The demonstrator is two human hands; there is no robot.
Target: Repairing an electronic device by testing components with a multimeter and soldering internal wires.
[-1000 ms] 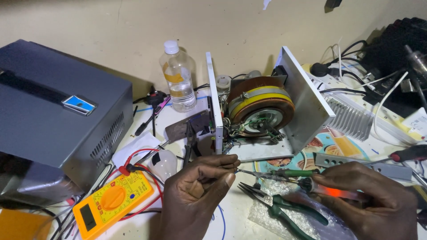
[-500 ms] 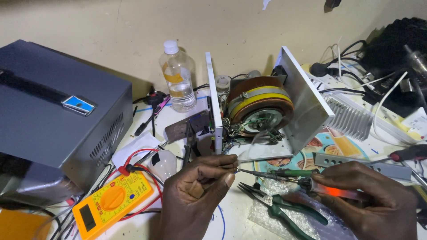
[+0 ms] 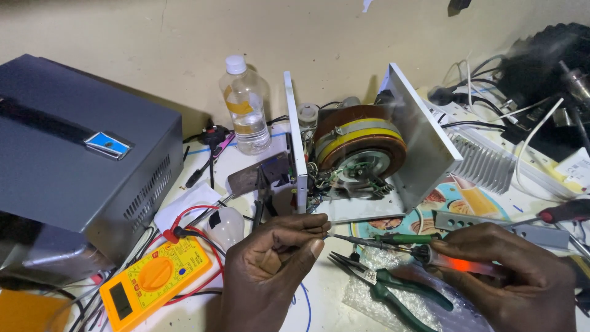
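Your right hand (image 3: pixel 504 273) grips a soldering iron (image 3: pixel 424 252), its handle glowing orange, dark tip meeting the thin wire (image 3: pixel 329 232) pinched in your closed left hand (image 3: pixel 276 261), just before the open transformer (image 3: pixel 362 147).

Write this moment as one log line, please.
left hand: pinches thin wire | right hand: grips soldering iron | iron tip at wire | pliers lie below

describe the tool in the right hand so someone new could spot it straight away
Start at the big copper-wound coil in the open white chassis, then drop to the right hand. It grips a soldering iron: the only tool with a glowing orange handle, unlike the green-handled pliers beneath.
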